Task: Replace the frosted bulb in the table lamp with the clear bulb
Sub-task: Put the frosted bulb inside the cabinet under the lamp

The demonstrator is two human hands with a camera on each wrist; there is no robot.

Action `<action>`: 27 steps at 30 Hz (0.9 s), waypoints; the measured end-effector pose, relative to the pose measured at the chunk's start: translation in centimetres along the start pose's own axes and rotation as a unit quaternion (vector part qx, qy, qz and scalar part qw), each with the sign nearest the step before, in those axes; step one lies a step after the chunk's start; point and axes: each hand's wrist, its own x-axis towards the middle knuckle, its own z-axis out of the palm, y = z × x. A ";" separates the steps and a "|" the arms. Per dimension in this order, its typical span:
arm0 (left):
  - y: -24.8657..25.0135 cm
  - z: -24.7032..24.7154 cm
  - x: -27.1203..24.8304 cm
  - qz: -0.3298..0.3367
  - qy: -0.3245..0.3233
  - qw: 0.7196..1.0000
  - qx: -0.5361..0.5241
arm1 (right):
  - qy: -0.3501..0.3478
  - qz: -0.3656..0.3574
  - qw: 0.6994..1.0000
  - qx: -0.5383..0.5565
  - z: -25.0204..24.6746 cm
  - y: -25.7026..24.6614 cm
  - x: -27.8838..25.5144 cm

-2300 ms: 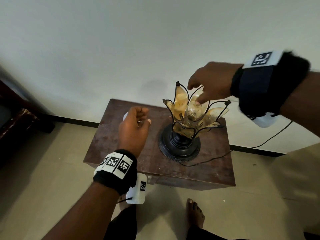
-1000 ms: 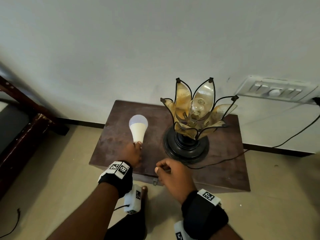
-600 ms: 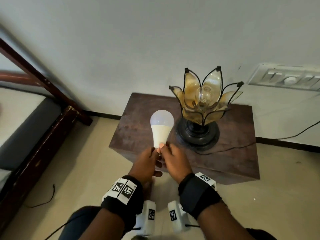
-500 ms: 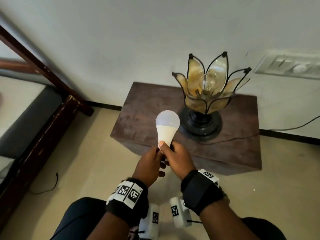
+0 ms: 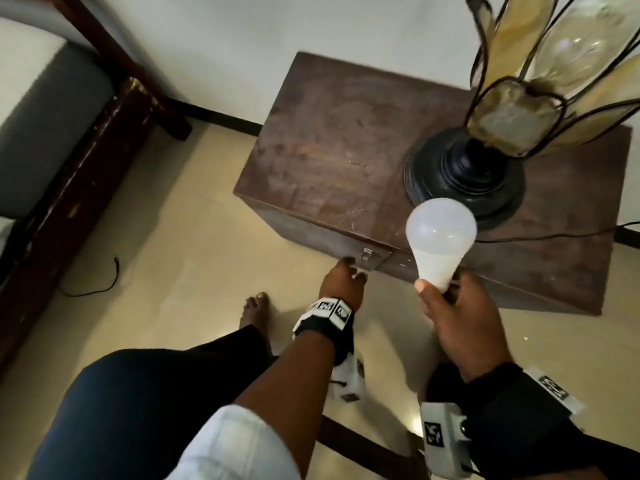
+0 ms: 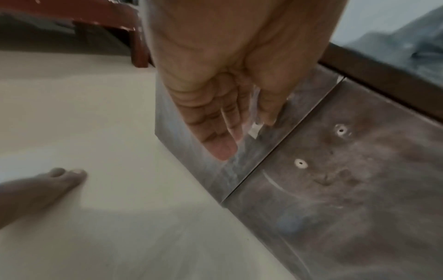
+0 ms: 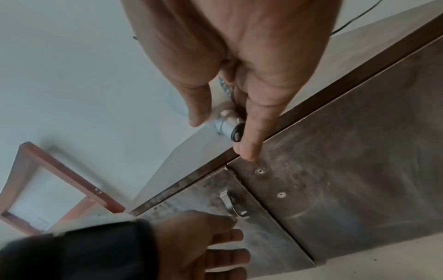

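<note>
The small dark brown wooden table [image 5: 332, 140] has a worn, scratched top with a dull shine. Its drawer front carries a small bright metal handle [image 7: 231, 205]. The white frosted bulb [image 5: 440, 237] looks like smooth, matt plastic, and its metal cap [image 7: 227, 126] is silvery and glossy. The table lamp [image 5: 464, 174] has a black base with a soft gloss, and the amber petals of the flower-shaped shade [image 5: 512, 109] look like cloudy glass in thin dark wire frames. The clear bulb [image 5: 581, 53] inside is transparent, shiny glass. The cream floor [image 5: 166, 254] is smooth and slightly glossy. The black wrist bands [image 5: 329, 327] look like soft cloth.
</note>
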 end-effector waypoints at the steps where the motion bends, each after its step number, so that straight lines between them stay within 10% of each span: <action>1: 0.4 0.9 1.1 0.004 0.012 1.000 -0.007 | 0.003 -0.007 1.000 -0.002 -0.2 0.1 0.3; 10: 0.5 2.5 2.0 0.084 0.135 0.987 -0.004 | -0.001 -0.031 0.998 -0.056 -0.2 0.9 1.5; 27: -4.5 -2.3 -1.8 0.069 0.037 0.990 0.120 | -0.022 -0.004 0.983 -0.184 1.3 1.1 -0.9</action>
